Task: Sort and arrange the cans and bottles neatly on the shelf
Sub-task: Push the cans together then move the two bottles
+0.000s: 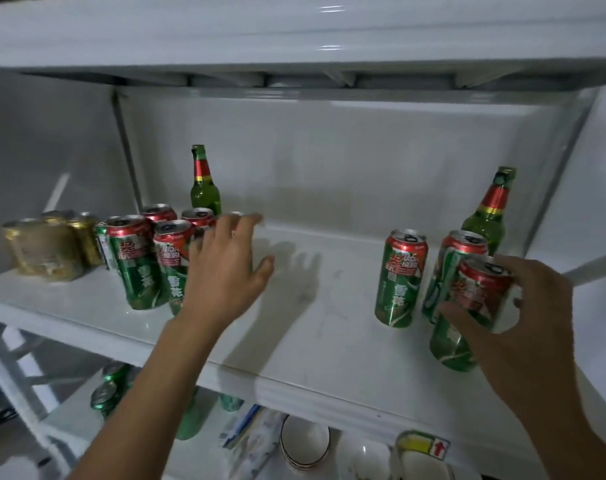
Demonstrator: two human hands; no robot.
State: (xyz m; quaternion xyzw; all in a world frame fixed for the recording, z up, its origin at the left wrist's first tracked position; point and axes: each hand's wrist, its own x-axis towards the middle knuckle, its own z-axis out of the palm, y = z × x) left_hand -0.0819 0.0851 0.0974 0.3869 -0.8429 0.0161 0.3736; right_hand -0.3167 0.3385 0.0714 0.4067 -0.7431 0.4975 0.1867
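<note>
Two green glass bottles stand at the back of the white shelf (329,341), one left of centre (206,190) and one at the far right (487,225). A cluster of several green and red cans (135,265) stands at the left. My left hand (225,271) lies over the cluster's right-most can (237,214), of which only the rim shows; whether the hand grips it is unclear. To the right stand a lone can (400,278) and another can (462,242). My right hand (516,323) is shut on a tilted green can (478,289) in front of that one.
Gold cans (45,251) in plastic wrap sit at the shelf's far left. The shelf above hangs low over the bottles. On the lower shelf are green cans (109,393), a green bottle (190,420), stacked bowls (305,445) and a yellow-labelled container (419,445).
</note>
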